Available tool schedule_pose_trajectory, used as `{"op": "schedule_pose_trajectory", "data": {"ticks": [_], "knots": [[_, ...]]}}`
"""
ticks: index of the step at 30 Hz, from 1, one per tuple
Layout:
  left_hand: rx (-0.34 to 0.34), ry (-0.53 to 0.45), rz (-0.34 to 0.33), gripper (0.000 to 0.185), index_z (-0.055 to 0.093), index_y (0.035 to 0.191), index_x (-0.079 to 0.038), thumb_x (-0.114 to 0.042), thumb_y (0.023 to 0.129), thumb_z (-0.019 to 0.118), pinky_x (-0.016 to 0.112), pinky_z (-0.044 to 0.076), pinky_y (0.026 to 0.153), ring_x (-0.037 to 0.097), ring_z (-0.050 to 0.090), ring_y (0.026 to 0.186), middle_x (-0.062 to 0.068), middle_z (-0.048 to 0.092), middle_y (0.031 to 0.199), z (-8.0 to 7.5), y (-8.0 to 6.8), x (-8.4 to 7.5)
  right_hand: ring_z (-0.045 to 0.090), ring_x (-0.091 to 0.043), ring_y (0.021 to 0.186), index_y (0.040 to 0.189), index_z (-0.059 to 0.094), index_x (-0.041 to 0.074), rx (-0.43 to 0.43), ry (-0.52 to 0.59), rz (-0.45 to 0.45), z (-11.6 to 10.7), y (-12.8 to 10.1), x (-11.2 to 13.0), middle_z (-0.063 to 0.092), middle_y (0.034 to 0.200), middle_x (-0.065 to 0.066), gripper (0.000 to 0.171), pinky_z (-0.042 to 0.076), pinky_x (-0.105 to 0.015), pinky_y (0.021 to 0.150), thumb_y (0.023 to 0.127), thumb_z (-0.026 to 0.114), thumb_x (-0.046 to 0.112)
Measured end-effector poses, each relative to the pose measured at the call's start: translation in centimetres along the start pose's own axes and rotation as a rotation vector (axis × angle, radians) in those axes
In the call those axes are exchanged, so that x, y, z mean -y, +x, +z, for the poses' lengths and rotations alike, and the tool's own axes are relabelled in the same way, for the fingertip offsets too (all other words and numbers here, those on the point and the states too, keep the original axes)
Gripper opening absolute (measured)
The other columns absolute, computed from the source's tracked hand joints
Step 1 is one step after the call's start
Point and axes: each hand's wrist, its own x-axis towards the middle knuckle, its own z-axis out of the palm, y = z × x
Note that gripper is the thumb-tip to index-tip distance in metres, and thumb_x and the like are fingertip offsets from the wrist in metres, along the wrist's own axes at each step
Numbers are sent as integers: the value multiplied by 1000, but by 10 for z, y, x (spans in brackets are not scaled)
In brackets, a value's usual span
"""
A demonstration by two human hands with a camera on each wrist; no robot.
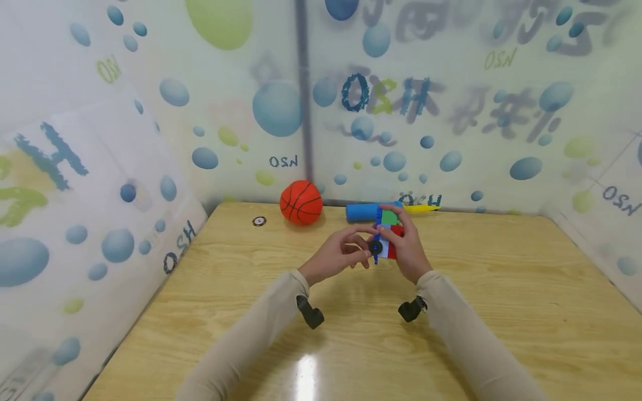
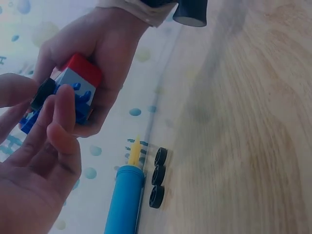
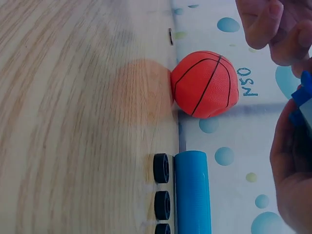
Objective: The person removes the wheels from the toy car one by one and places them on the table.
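Observation:
My right hand grips a small toy built of blocks, red, green, white and blue, held above the middle of the table. The left hand meets it from the left and pinches a black wheel against the toy's blue side. In the left wrist view the wheel sits between my left thumb and fingers, beside the red and white blocks. The right wrist view shows only a blue corner of the toy and parts of both hands.
An orange basketball lies at the table's far edge by the wall. Right of it rests a blue pump tube with a yellow nozzle. Three loose black wheels line up beside the tube. A small round disc lies left of the ball.

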Motion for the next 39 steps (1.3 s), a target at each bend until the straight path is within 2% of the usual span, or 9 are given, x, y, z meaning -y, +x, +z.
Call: {"op": "schedule_pose_trajectory", "data": {"ticks": [3, 7, 15, 19, 24, 28, 31, 35, 39], "knots": [[-9, 31, -3, 36, 51, 126, -12, -9, 91, 55, 25, 44, 58, 34, 63, 73, 24, 58, 95, 3, -1, -4, 61, -16, 90, 138, 34, 24, 22, 70, -18, 2, 0, 1, 50, 114, -9, 46, 56, -29, 72, 95, 49, 31], [-7, 105, -1, 32, 54, 122, -13, -12, 91, 57, 25, 45, 58, 22, 60, 65, 21, 58, 87, 7, -1, -6, 57, -15, 97, 136, 35, 25, 38, 142, -17, 5, -2, 1, 53, 112, -5, 39, 56, -28, 72, 98, 43, 27], [-15, 206, 28, 24, 56, 113, -11, -16, 90, 59, 29, 46, 52, 38, 54, 62, 19, 56, 71, 12, -2, -7, 56, -14, 92, 134, 37, 21, 75, 243, -42, 10, -6, 3, 52, 108, -2, 36, 55, -26, 68, 99, 39, 28], [-29, 239, 39, 19, 57, 108, -12, -17, 90, 60, 28, 46, 52, 32, 54, 57, 14, 55, 67, 13, -2, -8, 56, -14, 88, 133, 38, 20, 67, 250, -45, 12, -6, 2, 49, 109, -7, 34, 55, -26, 67, 100, 38, 28], [-44, 243, 37, 16, 58, 103, -13, -17, 88, 62, 34, 48, 51, 28, 53, 53, 12, 55, 64, 14, -1, -8, 56, -15, 86, 133, 39, 21, 54, 250, -40, 14, -4, 0, 44, 111, -11, 35, 55, -25, 65, 98, 43, 26], [-73, 215, 31, 15, 57, 97, -16, -22, 86, 65, 32, 47, 46, 22, 51, 48, 9, 55, 60, 13, 5, 7, 55, -14, 83, 133, 39, 18, 52, 242, -49, 17, -4, 0, 46, 107, -5, 35, 54, -23, 64, 98, 43, 21], [-101, 193, 33, 17, 56, 93, -16, -25, 84, 67, 29, 44, 43, 23, 51, 47, 12, 56, 59, 12, 9, 19, 54, -14, 81, 134, 38, 16, 58, 247, -52, 20, -4, 1, 47, 103, -5, 36, 53, -22, 64, 98, 43, 21], [-124, 185, 25, 17, 55, 90, -12, -23, 85, 67, 26, 41, 43, 24, 52, 49, 23, 58, 66, 14, 10, 19, 54, -14, 81, 133, 39, 16, 53, 228, -48, 21, -4, 0, 48, 102, -4, 37, 53, -22, 64, 97, 45, 22], [-147, 206, 32, 18, 53, 88, -11, -22, 85, 66, 26, 40, 41, 18, 50, 47, 17, 56, 63, 15, 10, 19, 53, -15, 82, 133, 38, 16, 46, 196, -51, 22, -4, 1, 47, 104, -5, 36, 53, -22, 62, 98, 43, 19]]}}
